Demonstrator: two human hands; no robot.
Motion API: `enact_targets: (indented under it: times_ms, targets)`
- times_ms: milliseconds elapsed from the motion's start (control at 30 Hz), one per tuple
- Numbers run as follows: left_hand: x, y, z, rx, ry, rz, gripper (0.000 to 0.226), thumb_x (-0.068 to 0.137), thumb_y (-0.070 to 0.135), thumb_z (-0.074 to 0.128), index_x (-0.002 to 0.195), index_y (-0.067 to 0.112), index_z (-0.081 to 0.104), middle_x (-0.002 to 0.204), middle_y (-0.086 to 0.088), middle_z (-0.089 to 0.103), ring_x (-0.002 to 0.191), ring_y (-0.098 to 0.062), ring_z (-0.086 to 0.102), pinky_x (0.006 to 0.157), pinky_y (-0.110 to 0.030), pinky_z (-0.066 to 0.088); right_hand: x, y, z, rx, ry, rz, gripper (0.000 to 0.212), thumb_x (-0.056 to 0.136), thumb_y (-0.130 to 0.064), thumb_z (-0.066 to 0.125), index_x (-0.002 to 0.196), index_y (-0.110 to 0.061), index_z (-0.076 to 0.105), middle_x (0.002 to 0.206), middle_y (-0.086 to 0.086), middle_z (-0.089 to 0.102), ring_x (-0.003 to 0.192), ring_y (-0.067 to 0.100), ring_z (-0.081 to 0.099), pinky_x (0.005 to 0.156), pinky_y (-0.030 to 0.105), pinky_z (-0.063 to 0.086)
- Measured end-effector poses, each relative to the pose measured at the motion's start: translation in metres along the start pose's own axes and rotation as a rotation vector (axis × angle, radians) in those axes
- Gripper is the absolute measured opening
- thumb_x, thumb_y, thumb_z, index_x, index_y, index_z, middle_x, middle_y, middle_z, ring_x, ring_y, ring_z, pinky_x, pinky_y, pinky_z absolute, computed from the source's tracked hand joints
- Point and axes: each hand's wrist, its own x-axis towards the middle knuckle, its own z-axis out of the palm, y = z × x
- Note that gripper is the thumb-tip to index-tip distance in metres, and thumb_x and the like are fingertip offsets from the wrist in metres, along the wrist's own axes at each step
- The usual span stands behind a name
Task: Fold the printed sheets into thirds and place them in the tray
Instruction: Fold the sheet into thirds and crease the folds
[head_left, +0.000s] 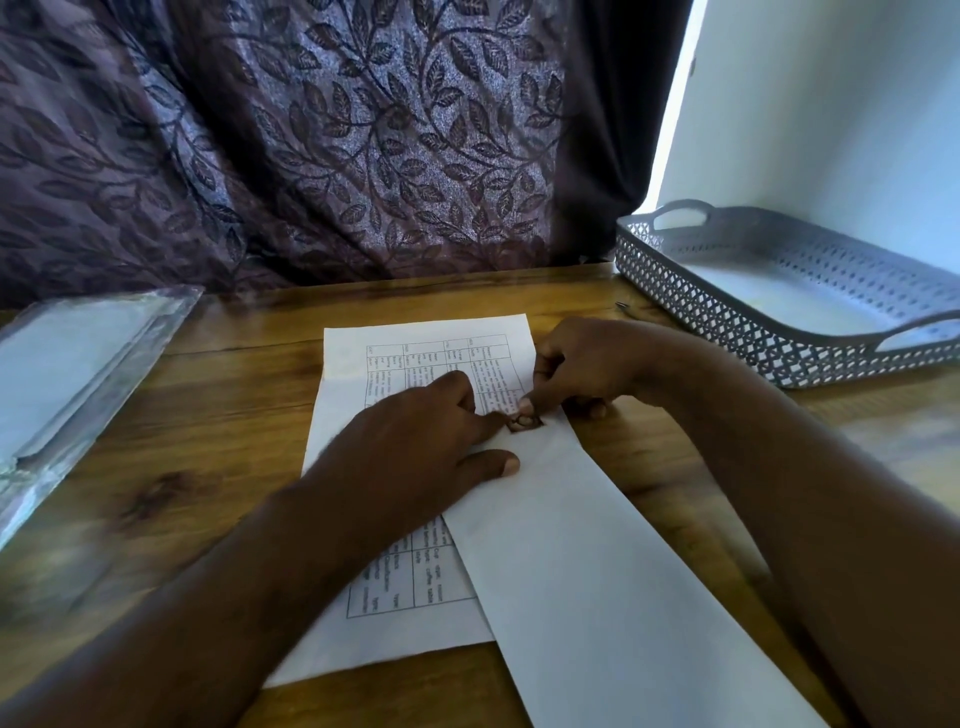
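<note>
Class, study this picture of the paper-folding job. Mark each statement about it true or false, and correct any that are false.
1. The tray stands to the right of the printed sheet. True.
2. Folded sheets already lie in the tray. False: no sheet shows in it.
3. The left hand rests on the printed sheet. True.
4. The printed sheet lies fully flat and unfolded. False: a flap is folded across it, blank side up, and the right hand pinches its far corner.
5. A clear plastic sleeve lies at the left of the wooden table. True.
</note>
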Motion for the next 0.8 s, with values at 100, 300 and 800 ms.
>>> enact_targets:
  times_ms: [100,300,800]
  targets:
    - [-0.001,0.002,-0.001,0.021,0.003,0.007,0.055,0.098,0.061,0.036,0.147,0.037,0.043,0.137,0.002,0.043,0.118,-0.015,0.050,0.095,-0.028,0.047,0.001,0.002,0.000,0.021,0.002,-0.004,0.025,0.083,-0.029,0.081,0.092,-0.009,0.070,0.091,0.014,0.073,0.069,0.023,0.060,0.054,0.026,0.047]
    - [-0.001,0.003,0.000,-0.040,0.059,0.004,0.043,0.096,0.060,0.044,0.129,0.035,0.055,0.135,0.008,0.045,0.115,-0.009,0.049,0.086,-0.024,0.043,-0.001,0.006,0.002,0.035,0.037,-0.032,0.019,0.084,-0.023,0.081,0.088,-0.010,0.067,0.080,0.004,0.068,0.059,0.012,0.060,0.044,0.018,0.046]
    - [0.002,-0.006,0.005,0.074,0.102,0.205,0.045,0.103,0.053,0.036,0.141,0.038,0.053,0.148,0.017,0.049,0.122,-0.014,0.047,0.088,-0.033,0.050,-0.009,0.010,-0.002,0.095,-0.039,-0.032,0.022,0.080,-0.012,0.082,0.095,-0.014,0.066,0.089,-0.001,0.060,0.076,0.013,0.059,0.055,0.020,0.048]
